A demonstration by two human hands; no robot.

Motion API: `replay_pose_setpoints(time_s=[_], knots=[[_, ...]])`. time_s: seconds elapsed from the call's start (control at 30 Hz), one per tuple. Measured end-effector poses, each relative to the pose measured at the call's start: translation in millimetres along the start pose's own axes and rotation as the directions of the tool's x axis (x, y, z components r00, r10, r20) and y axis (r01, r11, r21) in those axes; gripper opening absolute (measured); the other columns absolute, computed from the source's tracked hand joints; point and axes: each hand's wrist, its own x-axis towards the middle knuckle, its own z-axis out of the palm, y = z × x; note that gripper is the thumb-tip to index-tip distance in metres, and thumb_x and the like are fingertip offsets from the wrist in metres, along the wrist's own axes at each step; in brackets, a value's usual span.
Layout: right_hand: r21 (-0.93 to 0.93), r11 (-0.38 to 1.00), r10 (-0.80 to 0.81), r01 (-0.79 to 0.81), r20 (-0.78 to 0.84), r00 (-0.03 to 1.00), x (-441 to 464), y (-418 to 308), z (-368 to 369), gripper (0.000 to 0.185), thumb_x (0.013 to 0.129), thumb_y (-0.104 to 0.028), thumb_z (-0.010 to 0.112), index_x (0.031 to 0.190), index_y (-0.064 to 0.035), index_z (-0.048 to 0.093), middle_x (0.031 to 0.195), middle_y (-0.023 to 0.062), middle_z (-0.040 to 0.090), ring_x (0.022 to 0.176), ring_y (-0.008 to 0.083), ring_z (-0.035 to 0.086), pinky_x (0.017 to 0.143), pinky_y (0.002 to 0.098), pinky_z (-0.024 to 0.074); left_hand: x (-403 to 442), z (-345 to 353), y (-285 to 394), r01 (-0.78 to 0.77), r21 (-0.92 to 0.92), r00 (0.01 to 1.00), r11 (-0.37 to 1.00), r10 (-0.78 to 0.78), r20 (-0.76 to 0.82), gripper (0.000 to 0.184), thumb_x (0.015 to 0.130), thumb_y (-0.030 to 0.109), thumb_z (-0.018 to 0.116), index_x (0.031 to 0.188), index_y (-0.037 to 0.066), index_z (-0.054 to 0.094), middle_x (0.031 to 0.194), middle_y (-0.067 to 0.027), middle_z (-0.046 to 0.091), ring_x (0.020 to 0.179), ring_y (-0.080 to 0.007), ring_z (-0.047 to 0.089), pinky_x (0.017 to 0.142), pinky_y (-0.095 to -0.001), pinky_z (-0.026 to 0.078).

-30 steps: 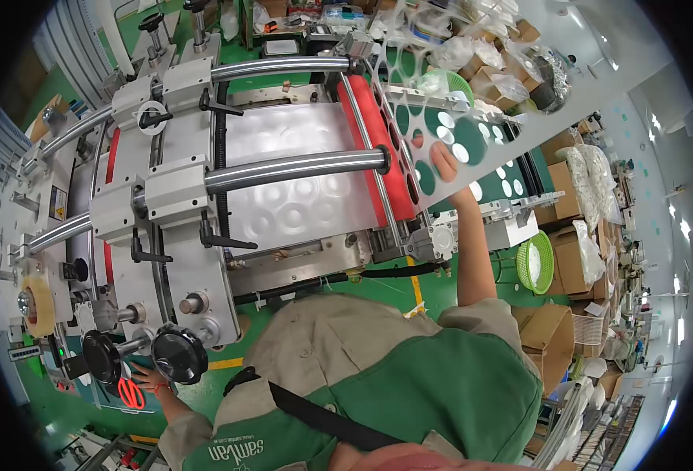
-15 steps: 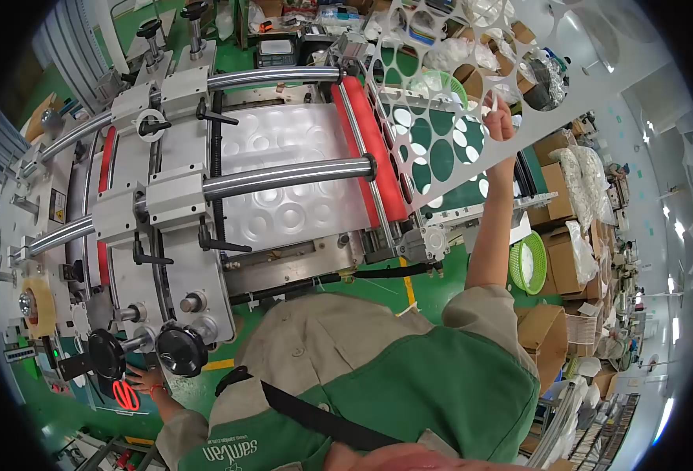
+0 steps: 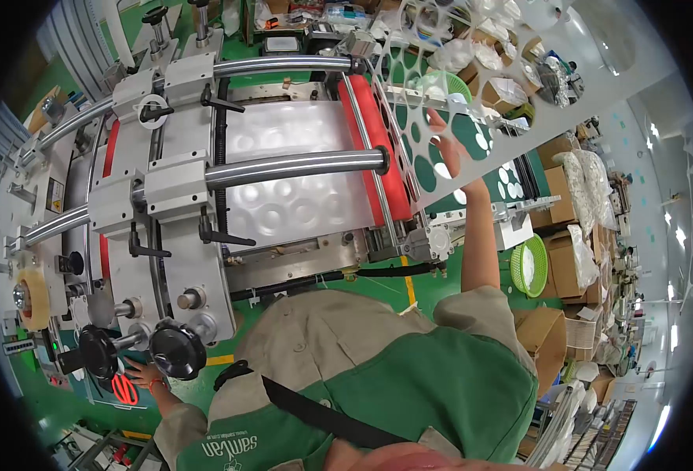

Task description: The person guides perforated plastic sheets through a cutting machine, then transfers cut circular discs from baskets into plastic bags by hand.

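My right hand (image 3: pixel 450 153) reaches over a green conveyor belt (image 3: pixel 444 202), its fingers stretched out. A translucent plastic sheet full of round holes (image 3: pixel 472 166) hangs over the belt and partly covers the hand. White discs (image 3: pixel 511 190) lie on the belt near the hand. Beside the black knobs at the lower left, my left hand (image 3: pixel 144 374) has its fingers spread and holds nothing. Red-handled scissors (image 3: pixel 124 390) lie right next to it.
A press machine (image 3: pixel 186 177) with steel bars and a red roller (image 3: pixel 378 149) fills the left and middle. A metal plate with round embossings (image 3: pixel 291 208) lies under the bars. To the right stand a green basket (image 3: pixel 528 265) and cardboard boxes (image 3: pixel 541 337).
My right hand has moved left and its fingers have opened out from a pinch. White discs on the belt now show farther right. My left hand stays by the scissors.
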Motion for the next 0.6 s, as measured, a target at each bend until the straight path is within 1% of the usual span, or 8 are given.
replay_pose_setpoints(time_s=[0.13,0.3,0.33,0.37,0.4,0.5,0.53,0.6], knots=[[0.142,0.990,-0.010,-0.005,0.104,0.995,16,-34,-10,0.046,0.093,-0.035,0.045,0.128,-0.0041,0.041,0.130,0.0075,0.043,0.134,0.0185,0.020,0.104,0.0327,0.0201,-3,-5,0,-0.001,-0.044,1.000,0.999,0.001,-0.003,0.107,0.067,0.056,0.067,0.140,0.043,-0.011,0.151,-0.0067,0.001,0.135,-0.0425,0.009,0.108,-0.0523,0.013],[-0.136,0.991,0.041,-0.014,0.195,0.980,29,-39,-44,0.015,0.085,-0.012,0.058,0.096,-0.0045,0.053,0.118,0.0070,0.051,0.115,0.0129,0.042,0.086,0.0264,0.0359,-2,-15,0,0.013,-0.036,1.000,0.999,-0.013,-0.002,0.110,0.064,0.057,0.068,0.140,0.043,-0.010,0.151,-0.0065,0.004,0.134,-0.0433,0.011,0.108,-0.0521,0.012],[0.001,0.999,-0.037,0.037,0.009,0.999,24,-31,-44,0.015,0.086,-0.012,0.056,0.098,-0.0038,0.054,0.122,0.0086,0.050,0.114,0.0123,0.044,0.090,0.0272,0.0342,4,0,-2,0.005,-0.074,0.996,0.997,-0.012,-0.085,0.107,0.065,0.057,0.067,0.140,0.043,-0.008,0.150,-0.0070,0.005,0.133,-0.0439,0.013,0.107,-0.0523,0.014],[0.092,0.978,0.198,-0.186,-0.148,0.969,21,-39,-45,0.015,0.087,-0.011,0.055,0.099,-0.0022,0.055,0.134,0.0109,0.042,0.121,0.0149,0.041,0.095,0.0295,0.0337,1,2,-2,0.008,-0.073,0.997,0.997,-0.014,-0.082,0.107,0.065,0.057,0.067,0.140,0.043,-0.008,0.150,-0.0070,0.005,0.133,-0.0439,0.013,0.107,-0.0523,0.014],[0.294,0.955,0.037,0.050,-0.285,0.958,19,-32,-46,0.016,0.088,-0.012,0.053,0.101,-0.0024,0.056,0.133,0.0108,0.043,0.121,0.0168,0.041,0.099,0.0303,0.0330,-2,4,0,-0.002,-0.037,0.996,0.999,-0.002,-0.093,0.105,0.066,0.058,0.066,0.141,0.042,-0.006,0.150,-0.0073,0.005,0.133,-0.0441,0.014,0.107,-0.0528,0.015],[-0.108,0.994,-0.021,-0.022,-0.380,0.925,7,-39,-45,0.015,0.087,-0.016,0.057,0.095,-0.0030,0.056,0.125,0.0112,0.050,0.124,0.0224,0.040,0.102,0.0325,0.0295,-6,-5,3,-0.015,0.004,0.999,1.000,0.015,-0.051,0.105,0.063,0.062,0.065,0.143,0.038,0.002,0.150,-0.0079,0.005,0.132,-0.0455,0.014,0.105,-0.0546,0.017],[-0.383,0.891,0.125,-0.245,-0.312,0.942,-1,-8,-65,0.016,0.084,-0.016,0.061,0.089,-0.0013,0.056,0.126,0.0147,0.050,0.123,0.0237,0.040,0.099,0.0340,0.0335,-4,-10,3,-0.001,0.046,1.000,0.999,0.002,-0.017,0.105,0.062,0.063,0.065,0.143,0.036,0.003,0.150,-0.0078,0.005,0.132,-0.0459,0.014,0.105,-0.0550,0.017],[-0.653,0.751,-0.031,-0.095,-0.179,0.983,-26,49,-65,0.018,0.079,-0.020,0.066,0.086,-0.0048,0.060,0.115,0.0193,0.055,0.119,0.0353,0.045,0.094,0.0408,0.0378,-3,-11,0,-0.014,-0.007,0.999,1.000,0.014,-0.034,0.108,0.061,0.060,0.068,0.143,0.036,0.002,0.150,-0.0074,0.004,0.133,-0.0464,0.012,0.106,-0.0548,0.016]])
